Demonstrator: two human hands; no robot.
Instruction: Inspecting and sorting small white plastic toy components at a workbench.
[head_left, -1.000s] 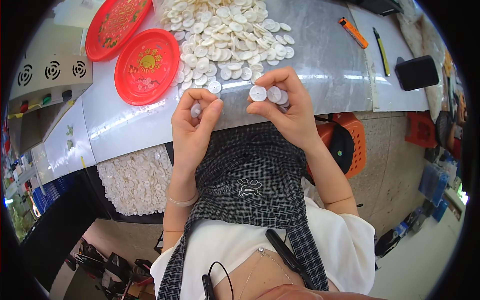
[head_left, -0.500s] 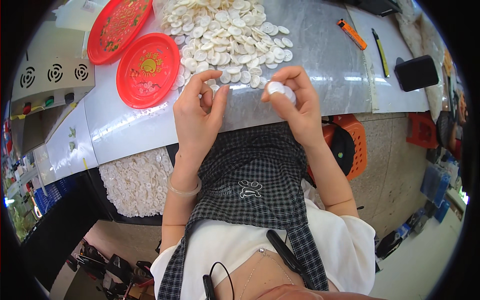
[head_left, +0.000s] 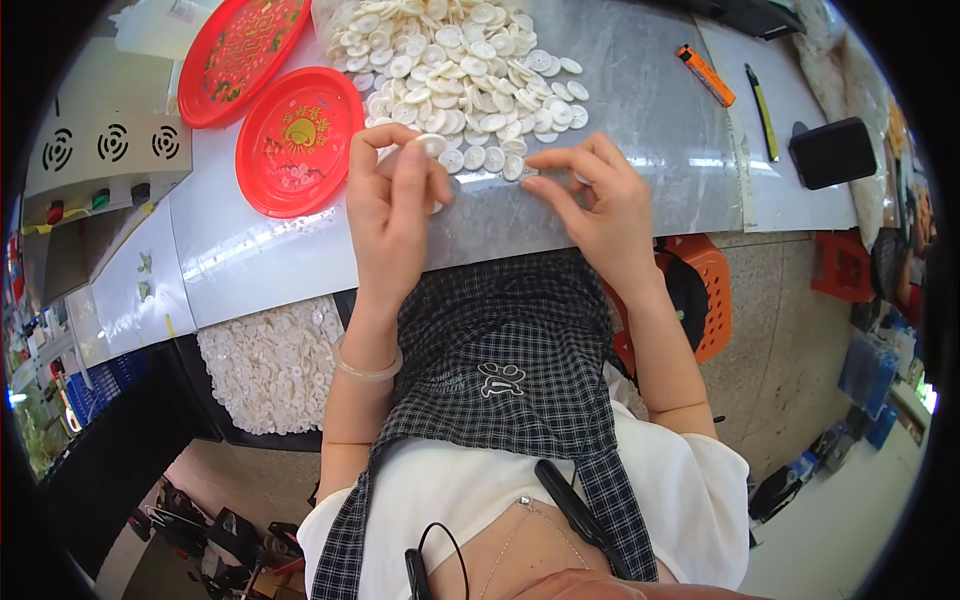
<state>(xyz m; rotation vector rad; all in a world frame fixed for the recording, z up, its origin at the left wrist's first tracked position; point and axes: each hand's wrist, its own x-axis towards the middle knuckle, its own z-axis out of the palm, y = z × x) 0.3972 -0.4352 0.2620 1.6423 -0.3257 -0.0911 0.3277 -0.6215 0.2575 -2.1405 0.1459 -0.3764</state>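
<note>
A heap of round white buttons (head_left: 470, 75) lies at the far middle of the grey table. My left hand (head_left: 392, 205) is raised just before the heap, its thumb and forefinger closed on a white button (head_left: 431, 146). To its right, my right hand (head_left: 605, 205) has its thumb and forefinger pinched at the edge of another button (head_left: 526, 173), by the near edge of the heap. Its other fingers are curled, and a pale bit shows between them that I cannot make out.
Two red patterned plates (head_left: 262, 178) sit left of the heap, beside a grey machine (head_left: 120, 105) with knobs. An orange box (head_left: 706, 76), a yellow cutter (head_left: 762, 115) and a black phone (head_left: 832, 154) lie at right. More white pieces (head_left: 268, 370) fill a container below the table edge.
A button now sits between my left thumb and forefinger, which were apart before. White buttons held up in my right hand no longer show there; its fingertips have come down beside the heap.
</note>
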